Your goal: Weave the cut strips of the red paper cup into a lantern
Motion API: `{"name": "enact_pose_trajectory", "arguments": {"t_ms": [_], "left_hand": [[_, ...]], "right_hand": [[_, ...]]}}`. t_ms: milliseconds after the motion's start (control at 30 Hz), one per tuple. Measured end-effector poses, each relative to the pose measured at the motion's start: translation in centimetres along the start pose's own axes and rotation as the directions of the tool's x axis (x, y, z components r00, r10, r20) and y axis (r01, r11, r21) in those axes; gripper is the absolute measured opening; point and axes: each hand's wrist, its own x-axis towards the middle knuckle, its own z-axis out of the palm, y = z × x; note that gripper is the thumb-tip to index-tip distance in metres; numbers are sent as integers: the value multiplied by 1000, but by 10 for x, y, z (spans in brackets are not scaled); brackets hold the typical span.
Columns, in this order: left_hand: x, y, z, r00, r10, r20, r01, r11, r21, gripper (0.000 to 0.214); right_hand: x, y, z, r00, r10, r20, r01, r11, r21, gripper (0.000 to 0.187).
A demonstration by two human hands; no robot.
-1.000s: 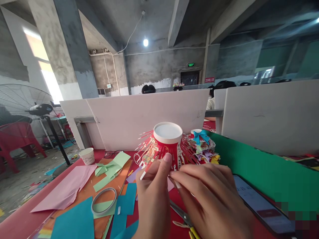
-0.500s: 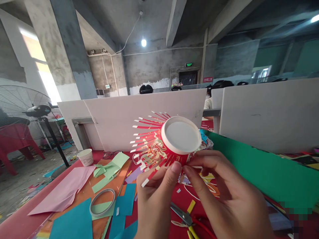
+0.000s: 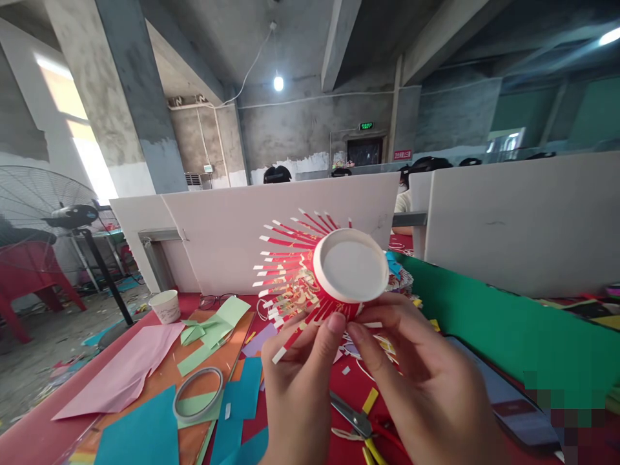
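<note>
A red patterned paper cup [image 3: 352, 263] is held up in front of me, its white round base turned toward me. The cup's wall is cut into many narrow strips with white tips, fanned out mostly to the left and top. My left hand [image 3: 303, 374] pinches the cup's lower edge between thumb and fingers. Close beside it, my right hand [image 3: 416, 361] pinches at the strips on the lower right; its fingertips partly hide what they grip. Below the hands lie scissors [image 3: 356, 420] with red and yellow handles, partly covered by my right hand.
Left on the red table are a roll of tape [image 3: 198, 394], blue paper [image 3: 140, 429], green paper [image 3: 225, 326], pink paper [image 3: 119, 368] and a white paper cup [image 3: 165, 306]. A phone [image 3: 508, 394] and a green board [image 3: 484, 310] lie right. White partitions [image 3: 290, 226] stand behind.
My right hand has shifted slightly left and up, uncovering more of the phone. The cup has tilted a little, and more strips fan out above its base.
</note>
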Motion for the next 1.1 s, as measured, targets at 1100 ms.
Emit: {"name": "enact_pose_trajectory", "arguments": {"t_ms": [1100], "left_hand": [[5, 9, -2, 982, 191, 6, -190, 974, 124, 10]], "right_hand": [[6, 4, 5, 972, 221, -84, -170, 898, 406, 15]]}}
